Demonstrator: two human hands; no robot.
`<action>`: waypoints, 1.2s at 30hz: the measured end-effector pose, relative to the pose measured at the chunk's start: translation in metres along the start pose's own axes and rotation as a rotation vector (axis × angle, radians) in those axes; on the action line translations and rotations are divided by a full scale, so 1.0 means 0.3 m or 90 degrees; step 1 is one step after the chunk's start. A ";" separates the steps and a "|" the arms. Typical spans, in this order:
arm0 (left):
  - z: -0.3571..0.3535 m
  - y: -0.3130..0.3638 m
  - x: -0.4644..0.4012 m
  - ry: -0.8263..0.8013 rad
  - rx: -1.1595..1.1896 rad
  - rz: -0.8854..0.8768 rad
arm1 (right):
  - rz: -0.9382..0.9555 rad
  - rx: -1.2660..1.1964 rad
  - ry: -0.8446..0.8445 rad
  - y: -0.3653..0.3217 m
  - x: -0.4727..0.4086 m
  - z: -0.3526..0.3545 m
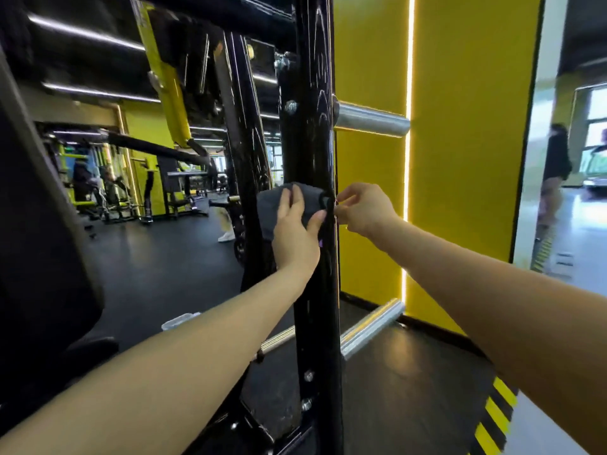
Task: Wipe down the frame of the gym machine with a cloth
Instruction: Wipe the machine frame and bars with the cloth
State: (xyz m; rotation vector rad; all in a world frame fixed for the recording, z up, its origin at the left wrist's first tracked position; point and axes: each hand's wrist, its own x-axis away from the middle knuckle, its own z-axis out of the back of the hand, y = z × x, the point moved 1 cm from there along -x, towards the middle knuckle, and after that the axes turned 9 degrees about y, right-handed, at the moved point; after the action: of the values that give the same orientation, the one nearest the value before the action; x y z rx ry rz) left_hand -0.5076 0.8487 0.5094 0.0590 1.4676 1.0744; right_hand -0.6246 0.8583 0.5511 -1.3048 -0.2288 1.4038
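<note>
At the far left a dark padded seat [42, 244] fills the edge of the view, with more gym machines [108, 178] standing well behind it across the black floor. Next comes the grey cloth [279, 205], wrapped around the left side and front of the black upright post [312, 133] of the machine frame. The left hand [294, 234] lies on the cloth with fingers straight and thumb spread, pressing it flat against the post. Just right of the post, the right hand [363, 208] pinches the cloth's end between curled fingers and thumb. Above it a silver peg [371, 119] sticks out toward the yellow wall [460, 142]. At the far right a person [555, 172] stands, blurred.
</note>
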 end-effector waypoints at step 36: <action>0.007 -0.009 0.006 -0.010 -0.029 -0.033 | 0.035 0.087 0.049 0.117 0.150 -0.097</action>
State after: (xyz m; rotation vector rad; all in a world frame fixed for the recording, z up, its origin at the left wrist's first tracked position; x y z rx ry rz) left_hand -0.5049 0.8494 0.5068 -0.0028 1.4226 1.0633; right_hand -0.6101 0.8673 0.4893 -1.2568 -0.0444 1.3883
